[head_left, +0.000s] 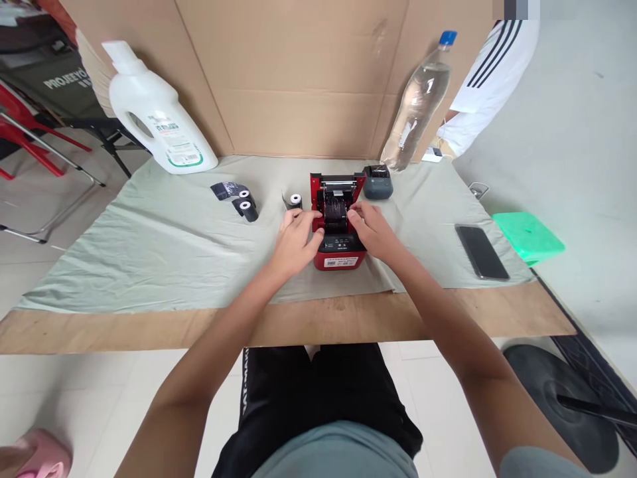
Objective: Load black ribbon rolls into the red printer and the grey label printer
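A small red label printer (338, 255) stands on the pale green cloth (164, 245) with its lid open. A dark paper roll (335, 210) sits in its bay. My left hand (294, 240) grips the printer's left side, fingers curled round it. My right hand (374, 230) rests on the right side, fingertips pinched at the roll's right end. Left of the printer lie a loose small roll (294, 200) and two more dark rolls (243, 201).
A grey printer (377, 181) sits behind the red one. A white detergent jug (156, 116) and a clear water bottle (418, 103) stand against the cardboard wall. A black phone (481, 251) lies at the right, a green stool (528, 236) beyond. Another person's striped sleeve (490, 63) is at back right.
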`<state>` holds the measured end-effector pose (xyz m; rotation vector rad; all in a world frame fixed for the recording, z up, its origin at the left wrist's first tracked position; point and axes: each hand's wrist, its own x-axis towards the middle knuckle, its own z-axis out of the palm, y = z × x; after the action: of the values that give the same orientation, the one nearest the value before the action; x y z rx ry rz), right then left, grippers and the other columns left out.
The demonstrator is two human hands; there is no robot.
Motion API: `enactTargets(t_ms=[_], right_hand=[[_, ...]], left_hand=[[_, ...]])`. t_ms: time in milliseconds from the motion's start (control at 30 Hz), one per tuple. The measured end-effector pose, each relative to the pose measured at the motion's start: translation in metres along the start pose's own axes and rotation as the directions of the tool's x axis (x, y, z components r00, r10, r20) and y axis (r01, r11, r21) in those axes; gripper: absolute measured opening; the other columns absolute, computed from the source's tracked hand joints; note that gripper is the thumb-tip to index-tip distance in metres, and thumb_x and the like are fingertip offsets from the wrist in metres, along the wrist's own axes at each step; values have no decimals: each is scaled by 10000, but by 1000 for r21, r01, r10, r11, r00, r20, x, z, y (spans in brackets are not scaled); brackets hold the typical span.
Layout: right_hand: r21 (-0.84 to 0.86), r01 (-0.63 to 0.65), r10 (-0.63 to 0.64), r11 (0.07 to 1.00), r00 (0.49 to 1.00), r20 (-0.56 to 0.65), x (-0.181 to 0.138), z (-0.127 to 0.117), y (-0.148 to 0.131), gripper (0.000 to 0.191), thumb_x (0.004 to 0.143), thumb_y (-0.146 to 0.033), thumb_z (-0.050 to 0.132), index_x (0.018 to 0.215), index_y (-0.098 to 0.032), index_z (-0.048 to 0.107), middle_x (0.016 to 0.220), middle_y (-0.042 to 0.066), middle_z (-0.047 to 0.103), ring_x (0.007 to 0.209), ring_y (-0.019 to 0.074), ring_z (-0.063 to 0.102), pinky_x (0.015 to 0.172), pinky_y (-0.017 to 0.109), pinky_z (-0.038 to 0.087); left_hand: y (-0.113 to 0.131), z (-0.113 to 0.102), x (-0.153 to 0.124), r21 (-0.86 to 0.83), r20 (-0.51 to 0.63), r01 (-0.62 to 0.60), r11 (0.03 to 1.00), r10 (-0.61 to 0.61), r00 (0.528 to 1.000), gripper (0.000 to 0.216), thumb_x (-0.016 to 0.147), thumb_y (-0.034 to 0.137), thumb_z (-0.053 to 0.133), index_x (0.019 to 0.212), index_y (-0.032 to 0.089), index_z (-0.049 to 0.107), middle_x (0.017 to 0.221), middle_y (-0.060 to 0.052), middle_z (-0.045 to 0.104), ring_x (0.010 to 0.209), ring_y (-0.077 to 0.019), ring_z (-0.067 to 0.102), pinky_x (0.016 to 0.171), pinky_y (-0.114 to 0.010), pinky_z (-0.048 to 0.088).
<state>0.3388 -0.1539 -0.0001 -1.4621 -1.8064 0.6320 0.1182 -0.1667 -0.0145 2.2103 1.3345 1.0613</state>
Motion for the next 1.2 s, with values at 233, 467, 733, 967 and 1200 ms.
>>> enactTargets(t_ms=[233,467,733,967,1200], right_hand=[[173,41,-30,984,997,-65,1,-1,-4,227,975,-390,452,794,-256,475,930,51,734,1057,268,651,1048,472,489],[6,175,-175,985,983,60,23,-17,0,188,914,-233,512,899,-218,699,896,57,804,913,258,710,938,430,523],[-478,370,-68,797,840,538,75,15,-12,148,648,-89,767,610,-217,703,660,108,689,1003,386,663,1017,587,442],[-405,369,-100,836,829,550,66,-7,-23,142,703,-75,745,725,-209,700,783,70,732,870,299,671,978,502,456],[-226,501,-385,836,827,410,4,-25,-73,229,916,-74,547,1055,-197,682,1111,88,693,1001,257,633,828,360,483]], left_hand=[[-1,6,20,-116,65,-11,993,19,998,44,922,252,579,895,260,612,1070,-66,742,1308,-347,504,1145,-558,356],[-16,18,-16,-102,-122,-230,968,217,968,161,896,330,552,755,259,519,1007,-60,810,1081,-290,630,1099,-514,377],[-21,24,-20,-23,-183,-255,967,246,952,318,904,495,538,695,267,464,927,-60,826,990,-304,658,1033,-551,416],[-19,13,-19,-88,-303,-211,974,176,937,372,970,550,488,732,265,488,981,-80,818,1041,-296,660,1065,-554,443],[-14,-8,-5,-468,-280,-64,881,-79,957,361,965,588,624,1043,240,679,844,-20,727,759,-181,676,749,-333,541]])
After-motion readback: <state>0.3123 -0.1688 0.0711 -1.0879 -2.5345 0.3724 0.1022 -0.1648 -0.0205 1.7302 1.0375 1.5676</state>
